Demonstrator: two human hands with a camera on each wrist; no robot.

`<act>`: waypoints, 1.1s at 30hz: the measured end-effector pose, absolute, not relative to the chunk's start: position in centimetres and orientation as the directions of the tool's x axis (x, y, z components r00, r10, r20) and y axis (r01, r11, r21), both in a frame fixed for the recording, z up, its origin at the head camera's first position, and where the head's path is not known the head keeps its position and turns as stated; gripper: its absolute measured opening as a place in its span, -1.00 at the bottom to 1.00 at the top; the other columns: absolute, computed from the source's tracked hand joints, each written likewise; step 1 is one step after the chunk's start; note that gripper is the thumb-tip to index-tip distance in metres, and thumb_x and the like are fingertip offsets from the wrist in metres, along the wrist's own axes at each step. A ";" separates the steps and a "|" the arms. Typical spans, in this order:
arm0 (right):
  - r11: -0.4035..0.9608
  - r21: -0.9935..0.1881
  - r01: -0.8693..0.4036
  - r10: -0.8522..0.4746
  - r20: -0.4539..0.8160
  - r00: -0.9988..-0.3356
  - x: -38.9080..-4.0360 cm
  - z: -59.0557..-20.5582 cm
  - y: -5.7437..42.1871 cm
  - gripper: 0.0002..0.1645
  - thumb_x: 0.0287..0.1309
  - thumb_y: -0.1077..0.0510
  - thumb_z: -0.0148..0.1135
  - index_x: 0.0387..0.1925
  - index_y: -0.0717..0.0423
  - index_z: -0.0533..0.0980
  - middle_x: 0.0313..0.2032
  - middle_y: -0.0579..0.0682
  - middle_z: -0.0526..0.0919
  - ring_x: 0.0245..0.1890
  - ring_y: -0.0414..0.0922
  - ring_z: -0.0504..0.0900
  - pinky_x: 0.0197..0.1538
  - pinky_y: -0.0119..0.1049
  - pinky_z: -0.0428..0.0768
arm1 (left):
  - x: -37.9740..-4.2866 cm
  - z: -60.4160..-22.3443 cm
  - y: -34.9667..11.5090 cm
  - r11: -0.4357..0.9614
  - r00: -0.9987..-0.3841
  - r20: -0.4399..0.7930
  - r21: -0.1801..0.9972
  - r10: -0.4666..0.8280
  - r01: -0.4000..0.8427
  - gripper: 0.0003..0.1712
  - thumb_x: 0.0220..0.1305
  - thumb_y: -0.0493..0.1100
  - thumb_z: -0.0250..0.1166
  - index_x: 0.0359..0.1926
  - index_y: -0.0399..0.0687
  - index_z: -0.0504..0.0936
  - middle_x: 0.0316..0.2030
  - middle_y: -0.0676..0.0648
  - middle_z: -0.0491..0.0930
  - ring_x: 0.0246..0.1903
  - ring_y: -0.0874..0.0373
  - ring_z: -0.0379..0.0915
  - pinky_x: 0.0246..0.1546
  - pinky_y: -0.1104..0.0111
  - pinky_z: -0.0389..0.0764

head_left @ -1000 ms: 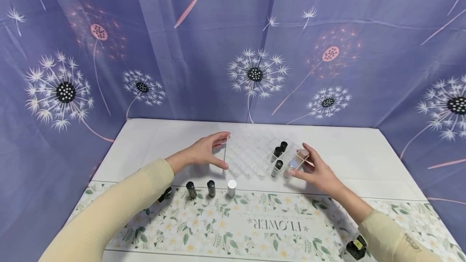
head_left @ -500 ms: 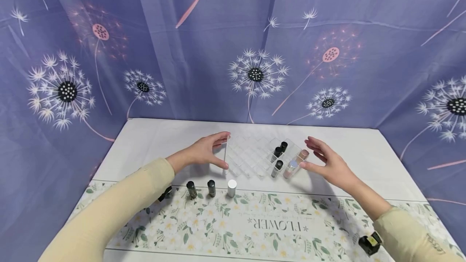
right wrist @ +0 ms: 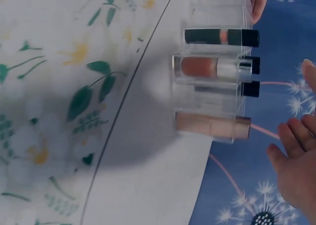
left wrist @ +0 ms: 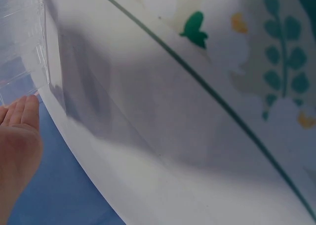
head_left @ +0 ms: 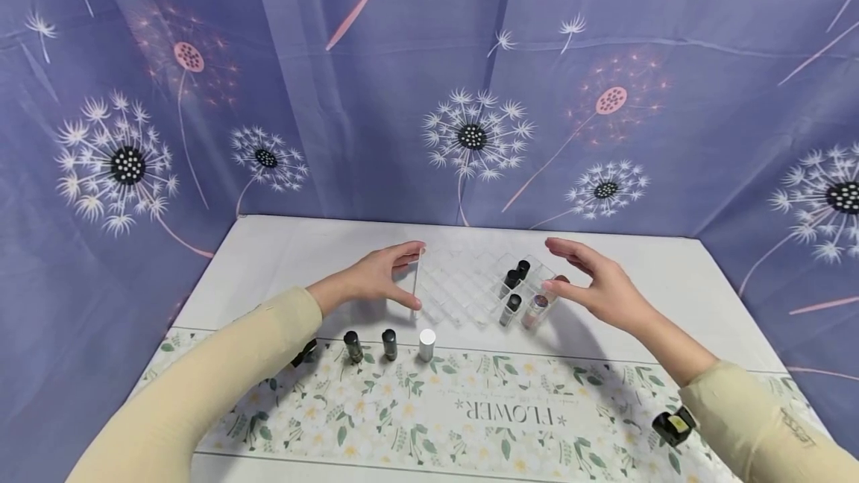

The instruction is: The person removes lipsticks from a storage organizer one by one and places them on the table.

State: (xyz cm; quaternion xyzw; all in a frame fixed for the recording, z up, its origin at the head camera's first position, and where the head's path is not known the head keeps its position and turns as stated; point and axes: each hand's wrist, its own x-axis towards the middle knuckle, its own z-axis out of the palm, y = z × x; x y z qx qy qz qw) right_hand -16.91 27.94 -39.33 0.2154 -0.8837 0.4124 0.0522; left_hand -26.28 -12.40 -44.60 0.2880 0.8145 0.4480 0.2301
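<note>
A clear acrylic lipstick organizer [head_left: 463, 289] with a grid of slots stands at the middle of the table. My left hand [head_left: 376, 276] holds its left end, thumb at the front corner and fingers at the back corner. In the right-end slots stand several lipsticks: black-capped tubes [head_left: 511, 304], a reddish tube [right wrist: 197, 67] and a pink tube [right wrist: 212, 124]. Above that end hovers my right hand [head_left: 607, 289], fingers extended and apart, with nothing in it. It partly hides the pink tube in the head view. In the right wrist view it is apart from the tubes.
Two black tubes, a left one [head_left: 353, 346] and a right one [head_left: 390, 344], and a silver-capped tube [head_left: 426, 345] stand in front of the organizer, near a flower-patterned cloth strip [head_left: 470, 408]. A purple dandelion curtain [head_left: 376, 95] hangs behind and at both sides.
My right hand has let go of the organizer's right end, drawn off to the right, then come back over it. My left hand and the organizer have stayed in place.
</note>
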 end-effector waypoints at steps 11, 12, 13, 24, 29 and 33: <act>0.602 -0.678 -0.423 -0.419 0.184 -0.889 -18.4 -39.1 25.6 -0.27 0.34 0.17 0.51 0.48 0.14 0.47 0.40 0.18 0.57 0.07 0.08 0.78 -0.18 -0.23 0.83 | -26.3 -44.6 -12.4 0.420 -0.722 -0.114 0.870 0.682 0.260 0.34 0.08 -0.18 0.73 0.71 -0.16 0.05 0.66 -0.17 0.14 0.62 -0.06 0.12 0.62 0.22 0.28; 0.602 -0.676 -0.424 -0.428 0.175 -0.887 -18.5 -39.1 25.4 -0.27 0.35 0.16 0.50 0.48 0.14 0.47 0.40 0.19 0.57 -0.07 0.02 0.83 -0.23 -0.23 0.82 | -26.3 -44.6 -12.4 0.421 -0.722 -0.115 0.870 0.682 0.259 0.34 0.08 -0.18 0.73 0.71 -0.16 0.05 0.66 -0.17 0.14 0.62 -0.05 0.11 0.62 0.22 0.28; 0.606 -0.670 -0.428 -0.435 0.171 -0.884 -18.6 -39.2 25.3 -0.27 0.34 0.15 0.51 0.47 0.15 0.48 0.40 0.18 0.57 -0.21 -0.03 0.85 -0.26 -0.22 0.81 | -26.3 -44.6 -12.4 0.419 -0.722 -0.114 0.871 0.682 0.258 0.34 0.08 -0.18 0.73 0.71 -0.16 0.05 0.66 -0.17 0.14 0.62 -0.06 0.11 0.62 0.21 0.28; 0.645 -0.574 -0.504 -0.488 0.198 -0.850 -19.6 -40.3 24.5 -0.33 0.31 0.15 0.53 0.40 0.18 0.56 0.33 0.09 0.66 0.01 0.00 0.79 0.35 0.19 0.60 | -26.5 -44.8 -12.3 0.426 -0.720 -0.108 0.862 0.685 0.275 0.34 0.08 -0.18 0.72 0.71 -0.18 0.06 0.65 -0.21 0.15 0.62 -0.06 0.12 0.62 0.20 0.28; 0.644 -0.573 -0.507 -0.500 0.185 -0.846 -19.9 -40.5 24.5 -0.42 0.37 0.15 0.49 0.36 0.15 0.59 0.24 0.16 0.71 -0.83 -0.28 0.39 -0.07 -0.04 0.73 | -26.5 -44.7 -12.3 0.435 -0.723 -0.106 0.854 0.683 0.285 0.32 0.09 -0.18 0.72 0.70 -0.18 0.07 0.65 -0.19 0.16 0.61 -0.06 0.13 0.61 0.22 0.30; 0.650 -0.560 -0.513 -0.509 0.181 -0.842 -20.1 -40.5 24.5 -0.46 0.37 0.20 0.47 0.33 0.18 0.61 0.21 0.19 0.73 -0.79 -0.28 0.53 -0.12 -0.08 0.77 | -26.4 -44.7 -12.3 0.426 -0.722 -0.094 0.856 0.685 0.293 0.32 0.10 -0.19 0.72 0.70 -0.21 0.06 0.65 -0.22 0.16 0.61 -0.08 0.14 0.61 0.20 0.31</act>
